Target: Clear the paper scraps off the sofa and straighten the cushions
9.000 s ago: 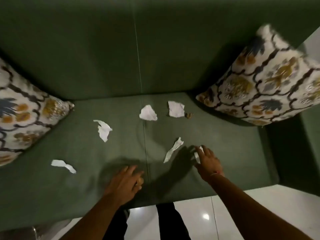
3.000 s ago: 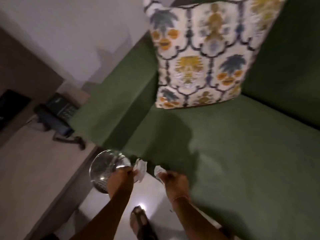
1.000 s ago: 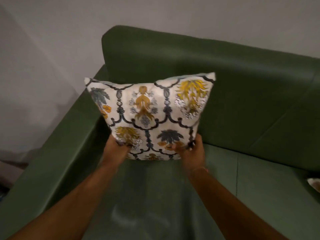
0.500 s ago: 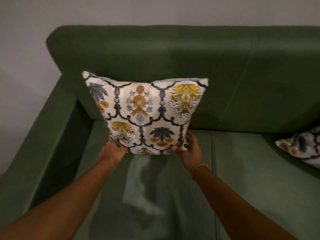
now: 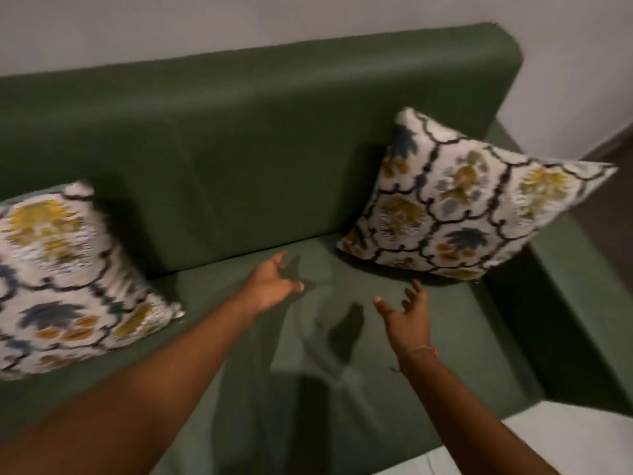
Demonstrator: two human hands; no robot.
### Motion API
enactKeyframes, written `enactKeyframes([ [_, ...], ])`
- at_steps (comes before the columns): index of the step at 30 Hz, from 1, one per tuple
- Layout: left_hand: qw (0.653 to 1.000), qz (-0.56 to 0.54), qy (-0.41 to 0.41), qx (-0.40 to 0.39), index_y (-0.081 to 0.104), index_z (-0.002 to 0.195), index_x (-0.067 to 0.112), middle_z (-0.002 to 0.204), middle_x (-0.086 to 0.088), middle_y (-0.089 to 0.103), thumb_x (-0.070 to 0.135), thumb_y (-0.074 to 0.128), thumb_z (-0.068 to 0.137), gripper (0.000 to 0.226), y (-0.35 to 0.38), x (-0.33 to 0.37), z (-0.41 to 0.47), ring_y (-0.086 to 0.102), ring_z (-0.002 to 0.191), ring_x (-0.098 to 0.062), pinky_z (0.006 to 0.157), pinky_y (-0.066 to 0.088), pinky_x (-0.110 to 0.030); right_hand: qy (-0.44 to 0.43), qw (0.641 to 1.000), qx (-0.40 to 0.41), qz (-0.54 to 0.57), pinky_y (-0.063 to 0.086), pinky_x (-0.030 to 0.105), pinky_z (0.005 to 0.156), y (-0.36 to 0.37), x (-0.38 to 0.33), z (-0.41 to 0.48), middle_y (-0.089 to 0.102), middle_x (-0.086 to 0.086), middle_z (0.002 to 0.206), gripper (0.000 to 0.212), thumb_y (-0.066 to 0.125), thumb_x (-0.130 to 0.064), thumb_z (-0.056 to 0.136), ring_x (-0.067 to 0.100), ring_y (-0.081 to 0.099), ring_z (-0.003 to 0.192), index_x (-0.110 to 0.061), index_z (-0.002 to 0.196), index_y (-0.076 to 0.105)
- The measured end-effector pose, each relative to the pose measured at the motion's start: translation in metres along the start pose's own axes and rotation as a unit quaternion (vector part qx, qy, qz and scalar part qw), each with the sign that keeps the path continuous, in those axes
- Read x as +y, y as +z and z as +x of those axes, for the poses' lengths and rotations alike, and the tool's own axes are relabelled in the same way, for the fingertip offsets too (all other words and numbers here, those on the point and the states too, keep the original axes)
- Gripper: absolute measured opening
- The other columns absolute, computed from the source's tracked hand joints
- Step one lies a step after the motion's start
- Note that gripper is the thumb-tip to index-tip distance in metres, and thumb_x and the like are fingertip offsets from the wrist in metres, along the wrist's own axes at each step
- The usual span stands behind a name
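Note:
A green sofa (image 5: 239,138) fills the view. One patterned cushion (image 5: 65,279) leans at its left end. A second patterned cushion (image 5: 469,207) sits tilted in the right corner, resting against the backrest and armrest. Both hands hover over the middle of the seat, short of the right cushion. My left hand (image 5: 270,286) is open with fingers spread and holds nothing. My right hand (image 5: 407,317) is open too, its fingertips a short way from the right cushion's lower edge. No paper scraps show on the seat.
A pale wall (image 5: 308,18) rises behind the backrest. The right armrest (image 5: 561,303) borders the seat. White floor (image 5: 565,443) shows at the bottom right, in front of the sofa.
Both hands have let go of the left cushion, which now leans at the left end. The view and my hands have swung right toward the second cushion.

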State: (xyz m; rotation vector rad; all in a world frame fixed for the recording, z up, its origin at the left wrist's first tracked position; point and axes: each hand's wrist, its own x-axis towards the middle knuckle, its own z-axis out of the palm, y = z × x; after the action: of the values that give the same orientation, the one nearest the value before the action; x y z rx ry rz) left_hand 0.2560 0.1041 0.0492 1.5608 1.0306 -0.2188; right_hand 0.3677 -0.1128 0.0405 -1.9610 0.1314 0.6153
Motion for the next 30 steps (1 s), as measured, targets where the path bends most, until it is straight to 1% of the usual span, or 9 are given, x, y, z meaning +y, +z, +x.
enactKeyframes([
  [4,0.999,0.000,0.041,-0.012,0.018,0.151,0.021,0.151,-0.011,0.039,0.010,0.080,0.067,0.104,0.085,0.080,0.046,0.044,0.131,-0.018,0.110,0.035,-0.032,-0.018,0.996,0.081,0.031,0.029,0.051,0.117,-0.092,-0.015,0.071,0.031,0.011,0.156,0.110,0.086,-0.023,0.066,0.028,0.034,0.141,-0.024,0.150,0.013],
  [8,0.997,-0.039,0.054,0.026,0.036,0.139,0.024,0.134,-0.003,0.056,0.008,0.077,0.061,0.089,0.134,0.141,0.076,0.052,0.122,-0.024,0.102,0.042,-0.032,0.013,0.996,0.058,0.070,0.026,0.054,0.117,-0.148,-0.028,0.131,0.026,0.011,0.159,0.120,0.086,-0.016,0.064,0.031,0.033,0.141,-0.027,0.151,0.005],
  [12,0.986,-0.155,0.020,0.058,0.034,0.140,0.025,0.133,-0.003,0.052,-0.005,0.061,0.061,0.088,0.149,0.166,0.085,0.046,0.108,-0.019,0.085,0.041,-0.032,0.060,0.981,-0.044,0.181,0.051,0.051,0.085,-0.161,-0.037,0.163,0.051,-0.001,0.138,0.103,0.074,0.007,0.069,0.029,0.054,0.116,-0.035,0.147,0.022],
  [16,0.984,-0.158,0.026,0.071,0.050,0.129,0.025,0.125,-0.003,0.060,-0.008,0.057,0.061,0.076,0.149,0.155,0.068,0.053,0.108,-0.022,0.083,0.046,-0.030,0.062,0.977,-0.086,0.184,0.050,0.043,0.078,-0.156,-0.040,0.164,0.059,-0.009,0.123,0.082,0.074,0.004,0.069,0.022,0.057,0.107,-0.035,0.134,0.042],
  [19,0.977,-0.195,-0.001,0.085,0.055,0.116,0.026,0.112,-0.006,0.066,-0.008,0.057,0.060,0.065,0.133,0.131,0.058,0.060,0.104,-0.028,0.087,0.054,-0.044,0.030,0.973,-0.099,0.205,0.053,0.036,0.072,-0.145,-0.051,0.154,0.067,-0.014,0.111,0.075,0.074,0.006,0.068,0.017,0.062,0.101,-0.034,0.127,0.050],
  [22,0.962,-0.239,-0.018,0.134,0.058,0.103,0.029,0.092,-0.003,0.070,-0.005,0.060,0.061,0.054,0.109,0.102,0.042,0.065,0.078,-0.022,0.071,0.055,-0.041,-0.001,0.969,-0.134,0.206,0.056,0.025,0.061,-0.121,-0.060,0.138,0.074,-0.020,0.094,0.070,0.078,0.004,0.066,0.010,0.069,0.093,-0.028,0.123,0.054],
  [24,0.950,-0.256,-0.030,0.178,0.058,0.107,0.026,0.091,-0.003,0.070,-0.004,0.062,0.061,0.055,0.094,0.082,0.031,0.065,0.077,-0.021,0.070,0.055,-0.042,-0.012,0.970,-0.156,0.186,0.058,0.030,0.069,-0.097,-0.067,0.130,0.073,-0.016,0.102,0.073,0.081,0.001,0.064,0.010,0.070,0.095,-0.026,0.126,0.053],
  [27,0.932,-0.287,-0.051,0.214,0.056,0.109,0.025,0.102,-0.005,0.069,-0.007,0.062,0.063,0.057,0.075,0.059,0.024,0.064,0.094,-0.026,0.084,0.055,-0.050,-0.006,0.968,-0.181,0.174,0.054,0.046,0.092,-0.064,-0.074,0.128,0.067,-0.003,0.121,0.078,0.082,0.001,0.064,0.022,0.065,0.108,-0.025,0.130,0.050],
  [30,0.931,-0.295,-0.051,0.209,0.052,0.118,0.019,0.106,-0.008,0.068,-0.010,0.062,0.064,0.062,0.066,0.050,0.030,0.062,0.094,-0.028,0.080,0.054,-0.043,-0.016,0.970,-0.193,0.148,0.050,0.050,0.100,-0.036,-0.072,0.128,0.064,0.002,0.129,0.079,0.077,0.002,0.068,0.027,0.061,0.115,-0.026,0.136,0.046],
])
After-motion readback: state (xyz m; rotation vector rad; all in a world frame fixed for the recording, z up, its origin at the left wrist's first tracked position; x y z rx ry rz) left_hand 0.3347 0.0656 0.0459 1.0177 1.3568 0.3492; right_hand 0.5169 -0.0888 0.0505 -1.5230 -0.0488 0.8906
